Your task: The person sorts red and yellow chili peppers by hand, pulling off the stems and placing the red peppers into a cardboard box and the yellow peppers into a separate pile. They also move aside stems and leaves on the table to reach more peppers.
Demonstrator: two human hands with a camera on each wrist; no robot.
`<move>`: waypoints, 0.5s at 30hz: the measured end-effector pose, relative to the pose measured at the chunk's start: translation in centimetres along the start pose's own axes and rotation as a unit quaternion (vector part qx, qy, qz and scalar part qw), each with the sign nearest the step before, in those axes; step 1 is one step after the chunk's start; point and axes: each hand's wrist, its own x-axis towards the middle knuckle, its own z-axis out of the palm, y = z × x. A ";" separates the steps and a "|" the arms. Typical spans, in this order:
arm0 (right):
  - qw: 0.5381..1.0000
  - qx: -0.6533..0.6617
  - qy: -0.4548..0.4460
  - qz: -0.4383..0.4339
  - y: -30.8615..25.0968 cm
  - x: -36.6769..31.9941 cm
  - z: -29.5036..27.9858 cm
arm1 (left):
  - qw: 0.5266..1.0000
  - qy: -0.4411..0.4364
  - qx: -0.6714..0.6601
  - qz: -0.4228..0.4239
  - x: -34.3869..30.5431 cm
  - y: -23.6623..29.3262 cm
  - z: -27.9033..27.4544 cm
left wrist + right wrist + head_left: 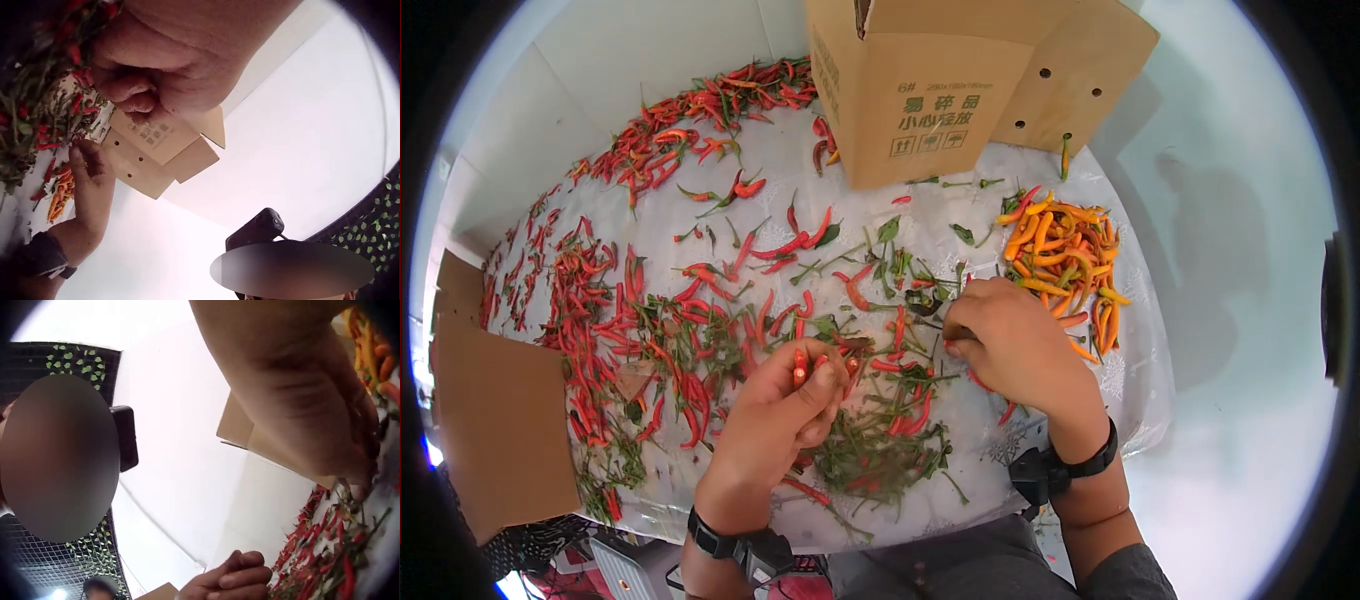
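My left hand (785, 400) grips several red chili peppers (800, 368), their pale stem ends showing between thumb and fingers, above the middle of the table. To its right, my right hand (1010, 340) reaches down to the table with thumb and fingertips drawn together. A bit of red chili shows at those fingertips. Under and around both hands lie loose red chilies, torn leaves and a heap of green stems (880, 450). Just beyond the right hand is a pile of orange chilies (1060, 250). In the right wrist view, the right fingertips (357, 490) are down among stems.
An upright cardboard box (930, 100) stands at the back of the table, and another brown carton (505, 420) is at the left edge. Many red chilies (585, 290) spread over the left side and back of the pale plastic tablecloth (1000, 470). A wall borders the right.
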 end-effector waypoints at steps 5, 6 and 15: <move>0.997 -0.006 -0.042 0.066 -2.7 -1.0 -3.1 | 1.000 0.013 0.006 0.005 0.1 -0.1 0.1; 0.996 -0.032 -0.057 0.055 -2.7 -1.4 -3.0 | 1.000 0.016 0.001 0.004 0.0 -0.1 0.1; 0.993 -0.080 -0.057 0.059 -2.4 -3.1 -0.6 | 1.000 0.002 -0.014 -0.010 -0.1 0.0 0.1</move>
